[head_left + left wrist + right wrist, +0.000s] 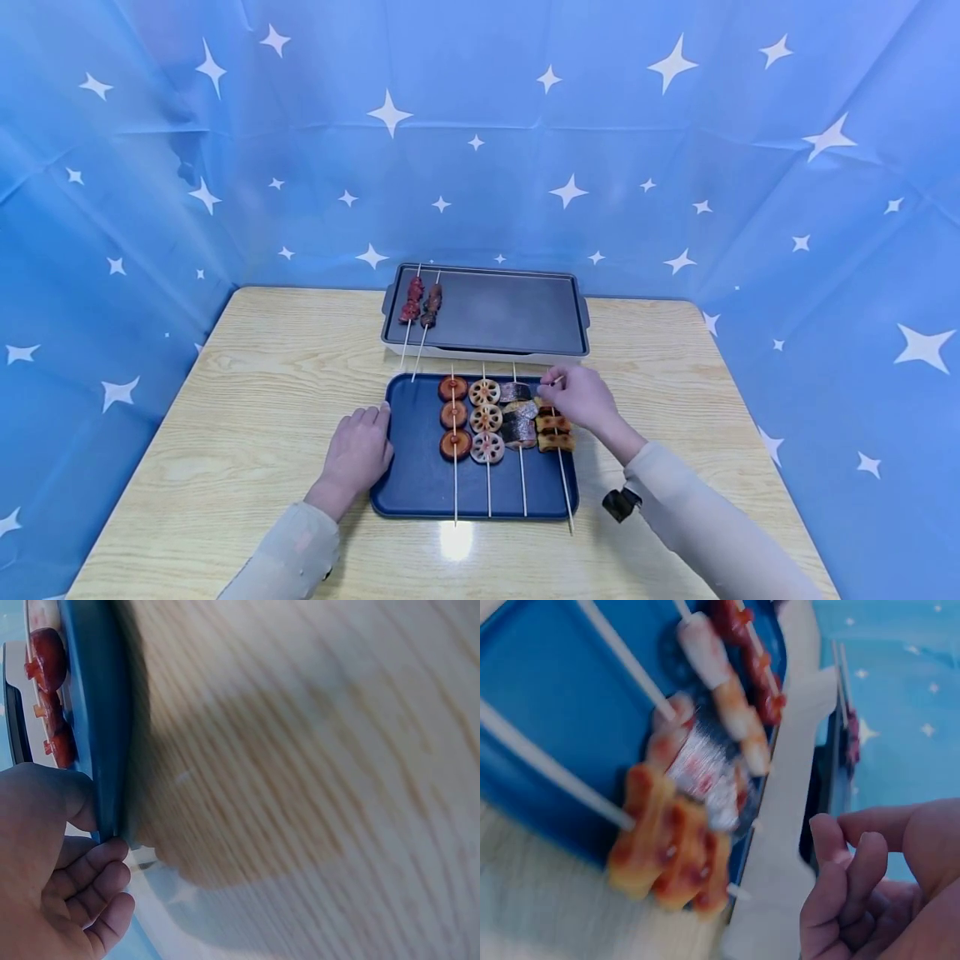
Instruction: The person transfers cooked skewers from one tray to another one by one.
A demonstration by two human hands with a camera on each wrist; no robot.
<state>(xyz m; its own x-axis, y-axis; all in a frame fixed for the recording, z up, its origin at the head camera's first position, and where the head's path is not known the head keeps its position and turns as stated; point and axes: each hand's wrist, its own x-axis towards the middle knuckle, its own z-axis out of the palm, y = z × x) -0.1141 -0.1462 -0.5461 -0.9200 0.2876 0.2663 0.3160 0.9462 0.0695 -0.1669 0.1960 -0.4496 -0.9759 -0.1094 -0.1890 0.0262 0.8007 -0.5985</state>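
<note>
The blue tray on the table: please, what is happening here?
A person's left grip pinches the left rim of the blue rectangular tray. The right grip is close to the far end of the wooden skewer of yellow-brown slabs, apparently holding nothing. Three more loaded skewers lie beside that skewer on the tray. Behind the tray, two skewers of red and brown chunks lie on the dark rectangular griddle.
</note>
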